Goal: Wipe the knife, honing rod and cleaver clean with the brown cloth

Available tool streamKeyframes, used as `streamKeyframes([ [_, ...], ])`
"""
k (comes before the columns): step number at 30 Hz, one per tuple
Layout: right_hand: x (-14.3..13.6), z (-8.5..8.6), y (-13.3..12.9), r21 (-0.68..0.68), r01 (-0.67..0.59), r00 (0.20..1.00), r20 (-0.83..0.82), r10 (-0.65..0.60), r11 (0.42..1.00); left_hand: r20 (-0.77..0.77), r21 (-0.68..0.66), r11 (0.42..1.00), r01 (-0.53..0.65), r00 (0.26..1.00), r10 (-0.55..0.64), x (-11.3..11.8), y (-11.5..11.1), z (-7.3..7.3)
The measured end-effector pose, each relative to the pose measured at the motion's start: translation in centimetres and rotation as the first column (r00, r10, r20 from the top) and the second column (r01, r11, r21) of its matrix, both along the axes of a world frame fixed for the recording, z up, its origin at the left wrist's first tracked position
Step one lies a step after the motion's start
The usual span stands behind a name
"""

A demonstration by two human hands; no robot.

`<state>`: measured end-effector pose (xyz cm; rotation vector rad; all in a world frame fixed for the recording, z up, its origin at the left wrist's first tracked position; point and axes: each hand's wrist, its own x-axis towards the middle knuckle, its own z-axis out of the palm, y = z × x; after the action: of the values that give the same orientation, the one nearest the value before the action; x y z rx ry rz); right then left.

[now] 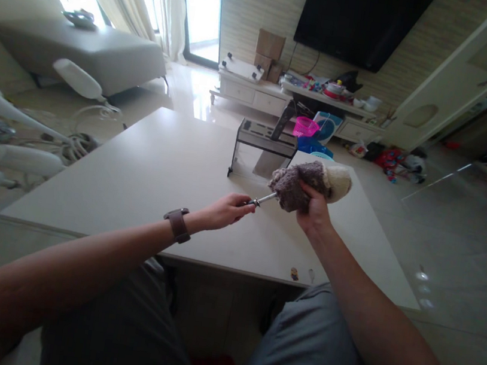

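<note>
My left hand (pixel 237 210), with a watch on its wrist, is closed around the dark handle of a thin metal rod (pixel 267 198). The rod's far end runs into a fuzzy grey-and-cream knitted piece (pixel 300 184), which hides its tip; I cannot tell what tool it is. My right hand (pixel 314 212) grips the knitted piece from below, thumb pressed on its near side. Both are held above the white table (pixel 173 166). Just behind the knitted piece, a dark-framed stand (pixel 266 134) with a slotted top rises from the table.
Near the table's front edge lie a small yellow figure sticker (pixel 294 273) and a small pale mark. A white lamp with several shades (pixel 24 159) stands left. Beyond the table are a pink basket (pixel 305 126), a low TV cabinet (pixel 255 96) and a grey bench (pixel 81 51).
</note>
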<state>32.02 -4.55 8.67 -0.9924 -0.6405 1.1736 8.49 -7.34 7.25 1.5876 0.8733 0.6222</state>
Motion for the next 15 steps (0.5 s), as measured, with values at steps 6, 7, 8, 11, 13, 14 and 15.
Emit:
streamKeyframes([
  [6,3.7,2.3,0.8,0.061,0.005,0.999,-0.044,-0.003,0.998,0.095,-0.064,0.997,0.053,0.994,-0.046,-0.2,-0.2,0.3],
  [7,3.9,2.6,0.8,0.078,0.010,0.999,-0.041,-0.006,0.997,0.110,-0.088,0.995,0.056,0.993,-0.046,-0.2,-0.3,0.4],
  [8,4.0,2.8,0.7,0.089,0.011,0.999,-0.037,-0.008,0.996,0.125,-0.115,0.992,0.059,0.991,-0.044,-0.3,-0.4,0.5],
  [11,3.9,2.9,0.3,0.098,-0.011,0.999,-0.039,0.014,0.995,0.195,-0.196,0.978,0.070,0.980,-0.031,-0.4,-0.6,0.6],
  [13,3.4,2.6,0.1,0.089,-0.059,0.997,-0.044,0.063,0.994,0.265,-0.248,0.966,0.074,0.964,-0.006,-0.5,-0.6,0.5],
  [14,3.0,2.4,-0.1,0.075,-0.085,0.995,-0.044,0.089,0.994,0.300,-0.272,0.959,0.076,0.954,0.009,-0.5,-0.6,0.5],
  [15,2.5,2.1,-0.2,0.054,-0.107,0.993,-0.044,0.109,0.993,0.330,-0.293,0.953,0.078,0.944,0.024,-0.4,-0.5,0.4],
])
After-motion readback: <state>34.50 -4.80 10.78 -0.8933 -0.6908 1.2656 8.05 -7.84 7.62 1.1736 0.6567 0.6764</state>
